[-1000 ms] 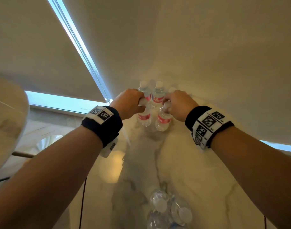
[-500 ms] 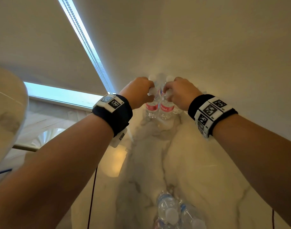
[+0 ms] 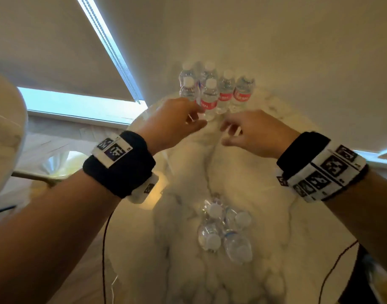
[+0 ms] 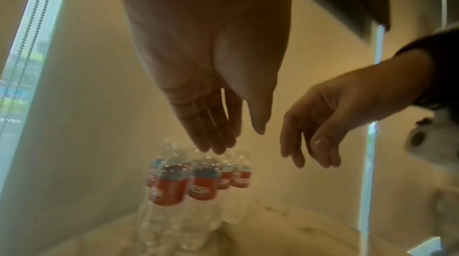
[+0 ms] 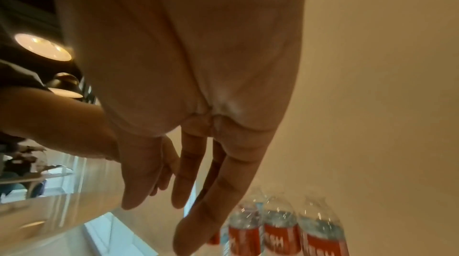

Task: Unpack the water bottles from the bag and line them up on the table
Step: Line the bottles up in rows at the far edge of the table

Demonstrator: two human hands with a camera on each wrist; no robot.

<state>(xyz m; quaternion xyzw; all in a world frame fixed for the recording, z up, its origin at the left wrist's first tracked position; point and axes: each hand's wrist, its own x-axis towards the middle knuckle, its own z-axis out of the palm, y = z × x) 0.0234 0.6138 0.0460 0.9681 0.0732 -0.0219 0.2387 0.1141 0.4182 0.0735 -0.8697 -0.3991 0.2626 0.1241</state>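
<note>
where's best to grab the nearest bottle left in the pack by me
Take the nearest bottle by its neck just under the white cap, coming straight down from above. It stands upright, packed tight against the others, so its sides are blocked and only the top is free. Both hands look empty.

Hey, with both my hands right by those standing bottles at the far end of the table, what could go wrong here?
The standing bottles are packed tightly together, so a brush from your open left hand or right hand might topple several. The nearer bottles sit under your forearms, so a low pull-back might knock them.
</note>
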